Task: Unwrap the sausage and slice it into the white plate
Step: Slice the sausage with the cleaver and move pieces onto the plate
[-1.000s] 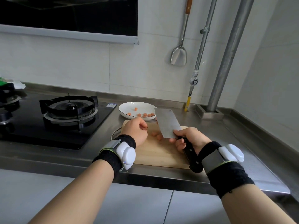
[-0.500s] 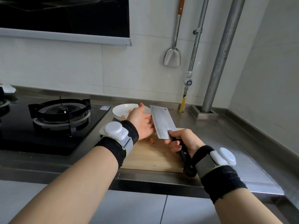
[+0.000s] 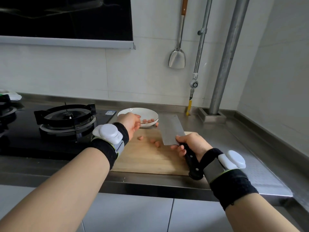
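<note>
The white plate (image 3: 133,111) sits behind the wooden cutting board (image 3: 150,158) and holds several pink sausage pieces (image 3: 147,121). Three more sausage pieces (image 3: 152,140) lie on the board's far part, and one piece (image 3: 156,124) shows beside the plate's near rim. My left hand (image 3: 129,123) hovers over the plate's near left edge, fingers loosely apart, nothing visible in it. My right hand (image 3: 190,144) grips the black handle of a cleaver (image 3: 170,129), its blade held tilted above the board's far right part.
A black gas hob (image 3: 66,118) lies left of the board. A metal spatula (image 3: 177,59) hangs on the wall, with pipes (image 3: 227,56) in the corner at right. The steel counter's front edge (image 3: 150,183) runs just below the board.
My left hand went from the board up to the plate and now hangs over its near rim. The cleaver stays raised in my right hand.
</note>
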A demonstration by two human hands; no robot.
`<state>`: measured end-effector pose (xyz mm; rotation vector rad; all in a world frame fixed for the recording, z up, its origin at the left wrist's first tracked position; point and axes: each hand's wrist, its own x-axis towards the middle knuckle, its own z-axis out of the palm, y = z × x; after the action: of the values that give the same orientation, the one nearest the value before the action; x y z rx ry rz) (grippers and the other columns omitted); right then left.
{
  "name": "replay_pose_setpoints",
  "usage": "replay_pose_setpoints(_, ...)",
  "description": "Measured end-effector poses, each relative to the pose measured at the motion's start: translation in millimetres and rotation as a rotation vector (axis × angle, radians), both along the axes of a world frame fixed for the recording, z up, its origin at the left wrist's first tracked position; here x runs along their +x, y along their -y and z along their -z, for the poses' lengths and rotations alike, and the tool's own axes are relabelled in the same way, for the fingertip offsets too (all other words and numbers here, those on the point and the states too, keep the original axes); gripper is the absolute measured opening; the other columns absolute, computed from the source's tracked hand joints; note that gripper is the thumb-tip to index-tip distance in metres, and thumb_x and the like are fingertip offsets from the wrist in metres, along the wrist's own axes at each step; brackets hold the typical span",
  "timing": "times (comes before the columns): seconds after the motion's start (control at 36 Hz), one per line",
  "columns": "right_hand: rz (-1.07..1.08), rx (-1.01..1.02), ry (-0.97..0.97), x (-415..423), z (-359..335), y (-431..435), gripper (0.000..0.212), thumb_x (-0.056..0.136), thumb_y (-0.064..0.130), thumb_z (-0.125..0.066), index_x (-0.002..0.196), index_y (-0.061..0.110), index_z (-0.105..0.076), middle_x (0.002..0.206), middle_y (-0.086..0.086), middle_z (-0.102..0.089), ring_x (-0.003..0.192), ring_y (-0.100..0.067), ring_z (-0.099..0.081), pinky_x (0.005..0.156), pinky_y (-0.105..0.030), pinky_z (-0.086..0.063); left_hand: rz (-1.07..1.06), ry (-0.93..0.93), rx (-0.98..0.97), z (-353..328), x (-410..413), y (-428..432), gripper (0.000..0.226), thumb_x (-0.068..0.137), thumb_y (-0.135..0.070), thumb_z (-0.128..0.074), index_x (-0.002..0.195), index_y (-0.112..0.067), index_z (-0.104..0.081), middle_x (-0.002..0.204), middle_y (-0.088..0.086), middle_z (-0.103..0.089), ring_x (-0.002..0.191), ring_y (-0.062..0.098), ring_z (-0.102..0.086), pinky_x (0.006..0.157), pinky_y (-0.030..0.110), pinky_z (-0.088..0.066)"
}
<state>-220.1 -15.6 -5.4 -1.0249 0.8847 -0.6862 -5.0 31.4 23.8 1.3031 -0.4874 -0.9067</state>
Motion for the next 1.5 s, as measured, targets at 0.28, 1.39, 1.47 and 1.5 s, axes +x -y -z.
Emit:
replay_pose_setpoints(0.28,0.002,-0.017,-0.322,-26,-7,-12,0.023,0.1,0.006,-0.048,0.12,-0.005,-0.046,0.064,-0.022,-0.066,0.041,-0.015,-0.048,0.038,-0.021,-0.044,0.201,0.544,0.144,36,-19,-8,0.042,0.088,0.01,-0.043,0.118,-0.011,-0.063,0.114,-0.002,-0.064,0.097,0.006,-0.066,0.078,0.013,-0.045)
replay_pose_setpoints(1.39,-0.034,-0.272,-0.073,82,-2,22,0.019,0.097,0.01,-0.057,0.102,-0.008,-0.06,0.065,-0.021,-0.066,0.045,-0.021,-0.058,0.043,-0.025,-0.048,-0.192,0.811,-0.026,24,32,78,0.034,0.089,0.003,-0.044,0.085,-0.015,-0.072,0.088,-0.001,-0.069,0.069,0.01,-0.057,0.061,0.016,-0.045)
replay_pose_setpoints(1.47,-0.001,-0.213,0.018,78,3,32,0.022,0.098,0.008,-0.054,0.099,-0.013,-0.061,0.07,-0.024,-0.067,0.045,-0.019,-0.058,0.041,-0.024,-0.046,-0.197,0.803,0.005,22,48,89,0.034,0.09,0.002,-0.045,0.085,-0.015,-0.075,0.088,0.005,-0.07,0.069,0.018,-0.06,0.054,0.014,-0.046)
replay_pose_setpoints(1.5,0.022,-0.175,0.06,76,4,35,0.022,0.098,0.007,-0.053,0.098,-0.014,-0.06,0.071,-0.025,-0.067,0.045,-0.019,-0.057,0.04,-0.023,-0.045,-0.172,0.81,0.025,23,52,92,0.034,0.09,0.002,-0.045,0.087,-0.014,-0.076,0.091,0.008,-0.072,0.074,0.023,-0.063,0.06,0.018,-0.049)
